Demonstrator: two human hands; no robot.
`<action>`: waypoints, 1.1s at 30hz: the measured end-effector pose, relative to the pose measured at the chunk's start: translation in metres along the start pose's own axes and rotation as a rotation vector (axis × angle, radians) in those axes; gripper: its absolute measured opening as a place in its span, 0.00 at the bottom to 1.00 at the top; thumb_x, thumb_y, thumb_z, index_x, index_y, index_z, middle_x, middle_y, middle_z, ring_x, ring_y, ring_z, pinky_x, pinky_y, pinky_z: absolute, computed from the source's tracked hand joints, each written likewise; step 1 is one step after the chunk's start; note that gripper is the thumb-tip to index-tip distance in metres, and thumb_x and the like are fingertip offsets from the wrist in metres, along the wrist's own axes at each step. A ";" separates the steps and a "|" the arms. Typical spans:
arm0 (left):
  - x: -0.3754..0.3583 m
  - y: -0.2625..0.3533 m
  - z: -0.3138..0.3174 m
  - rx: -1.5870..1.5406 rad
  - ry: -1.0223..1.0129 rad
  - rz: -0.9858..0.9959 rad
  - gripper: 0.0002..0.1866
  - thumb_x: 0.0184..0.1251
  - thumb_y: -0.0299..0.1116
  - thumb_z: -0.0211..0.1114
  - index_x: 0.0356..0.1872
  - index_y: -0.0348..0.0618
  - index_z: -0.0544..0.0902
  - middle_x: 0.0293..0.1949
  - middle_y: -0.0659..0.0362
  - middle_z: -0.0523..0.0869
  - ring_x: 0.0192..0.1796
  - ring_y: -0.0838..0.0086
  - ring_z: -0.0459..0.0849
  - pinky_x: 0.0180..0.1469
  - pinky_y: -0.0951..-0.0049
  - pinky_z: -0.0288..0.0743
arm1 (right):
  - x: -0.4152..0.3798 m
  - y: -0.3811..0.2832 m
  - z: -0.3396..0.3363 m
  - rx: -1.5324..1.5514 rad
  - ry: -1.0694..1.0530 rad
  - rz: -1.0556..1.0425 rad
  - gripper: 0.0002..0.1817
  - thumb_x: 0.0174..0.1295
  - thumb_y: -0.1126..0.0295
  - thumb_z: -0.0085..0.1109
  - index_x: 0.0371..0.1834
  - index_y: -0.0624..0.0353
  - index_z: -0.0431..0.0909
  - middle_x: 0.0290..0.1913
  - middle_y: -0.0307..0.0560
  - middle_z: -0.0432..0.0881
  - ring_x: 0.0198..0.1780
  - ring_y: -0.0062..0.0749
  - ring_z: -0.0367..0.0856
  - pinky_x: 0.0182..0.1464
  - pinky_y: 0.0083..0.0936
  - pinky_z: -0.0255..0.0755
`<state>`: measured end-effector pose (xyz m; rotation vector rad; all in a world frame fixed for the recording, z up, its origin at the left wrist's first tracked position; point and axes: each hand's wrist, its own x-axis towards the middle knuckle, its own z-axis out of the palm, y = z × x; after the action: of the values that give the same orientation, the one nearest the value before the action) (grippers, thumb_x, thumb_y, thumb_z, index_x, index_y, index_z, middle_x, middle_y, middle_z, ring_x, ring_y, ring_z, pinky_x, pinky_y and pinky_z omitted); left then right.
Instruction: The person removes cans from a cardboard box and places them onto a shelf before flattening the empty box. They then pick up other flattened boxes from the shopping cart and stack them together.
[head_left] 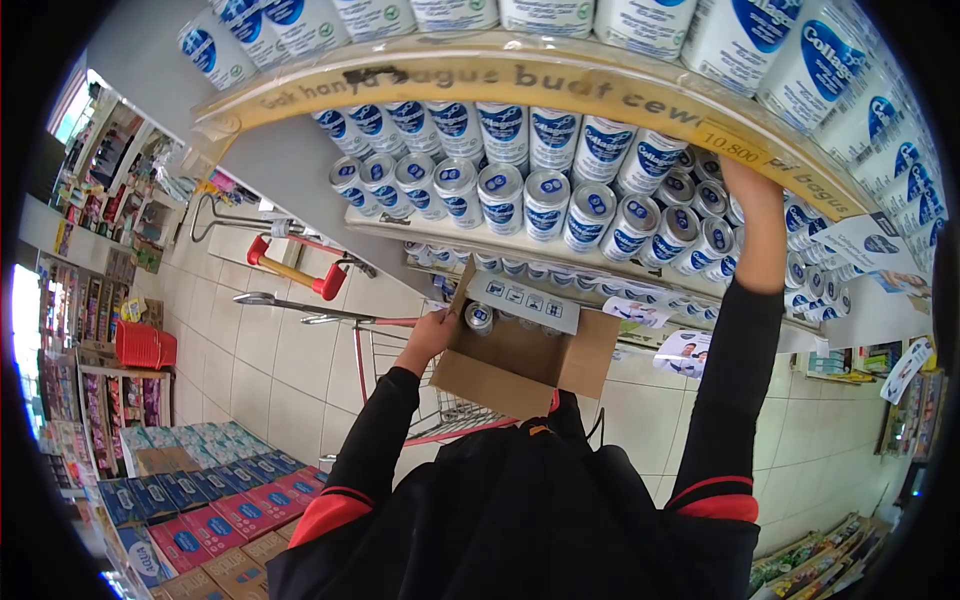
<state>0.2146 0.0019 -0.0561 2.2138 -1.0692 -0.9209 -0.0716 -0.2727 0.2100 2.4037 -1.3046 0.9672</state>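
My left hand (431, 334) grips the left edge of an open cardboard box (522, 347), closed around its side wall. Inside the box stands a white and blue can (479, 318), with a few more can tops partly hidden under a raised flap. My right hand (752, 190) is stretched up into the shelf on the right, behind the yellow price strip (560, 88). Its fingers are hidden there, so whether they hold anything cannot be seen. Nearest to it are rows of white cans with blue labels (676, 235), upright on the middle shelf (520, 241).
A shopping cart (440, 405) stands below and left of the box. Beyond it, a trolley with a red handle (327, 281) is on the tiled floor (225, 350). Stacked cartons (215, 525) rise at lower left. Paper signs (683, 353) hang from the lower shelf.
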 end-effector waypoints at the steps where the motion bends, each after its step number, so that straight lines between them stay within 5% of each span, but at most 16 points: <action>1: 0.000 -0.001 0.000 -0.007 0.004 -0.005 0.19 0.56 0.42 0.48 0.31 0.33 0.75 0.17 0.52 0.76 0.19 0.70 0.77 0.24 0.71 0.70 | -0.013 -0.017 -0.018 0.202 -0.149 0.155 0.13 0.52 0.63 0.51 0.36 0.59 0.72 0.34 0.49 0.75 0.35 0.33 0.73 0.39 0.26 0.65; 2: -0.001 0.000 0.000 0.006 0.016 0.014 0.19 0.56 0.43 0.48 0.30 0.33 0.75 0.18 0.51 0.77 0.20 0.68 0.77 0.26 0.70 0.70 | -0.026 -0.030 -0.031 0.402 -0.299 0.311 0.10 0.50 0.64 0.53 0.31 0.58 0.74 0.26 0.47 0.77 0.27 0.30 0.75 0.32 0.24 0.67; 6: 0.002 0.001 0.000 0.040 0.022 0.005 0.19 0.57 0.43 0.48 0.31 0.33 0.75 0.20 0.47 0.77 0.24 0.64 0.78 0.30 0.67 0.70 | -0.095 -0.106 -0.006 1.030 -0.599 0.160 0.05 0.49 0.69 0.54 0.24 0.58 0.72 0.16 0.43 0.73 0.18 0.24 0.70 0.22 0.20 0.63; 7: 0.002 0.001 -0.002 0.044 0.024 0.010 0.19 0.57 0.43 0.48 0.31 0.33 0.75 0.20 0.47 0.77 0.24 0.64 0.78 0.30 0.67 0.70 | -0.113 -0.126 0.012 0.997 -0.694 0.057 0.08 0.48 0.68 0.57 0.25 0.60 0.71 0.17 0.39 0.72 0.19 0.19 0.70 0.22 0.18 0.63; 10: 0.002 0.007 -0.004 0.077 -0.004 0.032 0.19 0.57 0.42 0.48 0.32 0.33 0.75 0.21 0.46 0.78 0.24 0.63 0.79 0.30 0.68 0.70 | -0.193 -0.180 0.099 0.782 -0.827 -0.147 0.10 0.45 0.65 0.56 0.26 0.60 0.71 0.21 0.49 0.75 0.25 0.37 0.76 0.27 0.30 0.69; 12: 0.000 0.011 -0.008 0.176 -0.082 0.000 0.20 0.56 0.44 0.43 0.36 0.38 0.76 0.34 0.41 0.76 0.41 0.49 0.73 0.44 0.59 0.65 | -0.231 -0.205 0.140 0.550 -0.838 -0.255 0.12 0.44 0.67 0.54 0.30 0.62 0.70 0.26 0.51 0.74 0.27 0.41 0.76 0.30 0.33 0.71; 13: -0.004 0.010 -0.009 0.185 -0.080 0.013 0.20 0.56 0.44 0.43 0.36 0.38 0.76 0.34 0.41 0.76 0.41 0.49 0.73 0.44 0.59 0.65 | -0.245 -0.213 0.152 0.494 -0.839 -0.268 0.14 0.44 0.68 0.53 0.33 0.63 0.69 0.31 0.53 0.73 0.28 0.44 0.76 0.31 0.34 0.71; 16: -0.006 0.006 -0.003 0.097 -0.054 0.048 0.20 0.56 0.44 0.44 0.36 0.39 0.75 0.34 0.41 0.76 0.41 0.48 0.73 0.44 0.59 0.66 | -0.274 -0.230 0.171 0.462 -0.790 -0.133 0.19 0.44 0.67 0.53 0.40 0.64 0.66 0.42 0.57 0.65 0.39 0.51 0.71 0.32 0.36 0.72; 22: -0.001 -0.011 0.001 0.045 -0.053 0.025 0.20 0.55 0.44 0.45 0.35 0.38 0.75 0.32 0.40 0.76 0.39 0.48 0.74 0.42 0.60 0.67 | -0.284 -0.237 0.155 0.395 -0.695 0.010 0.19 0.45 0.65 0.54 0.40 0.63 0.67 0.45 0.55 0.60 0.48 0.56 0.62 0.36 0.40 0.71; 30: -0.012 0.004 -0.003 0.033 -0.040 0.029 0.19 0.56 0.44 0.45 0.34 0.37 0.75 0.28 0.41 0.77 0.36 0.49 0.75 0.39 0.61 0.67 | -0.304 -0.243 0.182 0.373 -0.719 0.149 0.22 0.41 0.66 0.58 0.40 0.64 0.66 0.39 0.54 0.64 0.41 0.56 0.68 0.33 0.40 0.72; 33: -0.008 0.000 -0.002 0.015 -0.054 0.006 0.20 0.57 0.45 0.45 0.33 0.37 0.75 0.27 0.42 0.77 0.34 0.51 0.77 0.37 0.62 0.68 | -0.291 -0.231 0.158 0.452 -0.769 0.111 0.26 0.39 0.67 0.61 0.43 0.62 0.64 0.38 0.53 0.65 0.38 0.52 0.71 0.39 0.37 0.69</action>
<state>0.2124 0.0091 -0.0521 2.2082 -1.1105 -0.9777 0.0739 -0.0278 -0.0757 3.2771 -1.5841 0.3650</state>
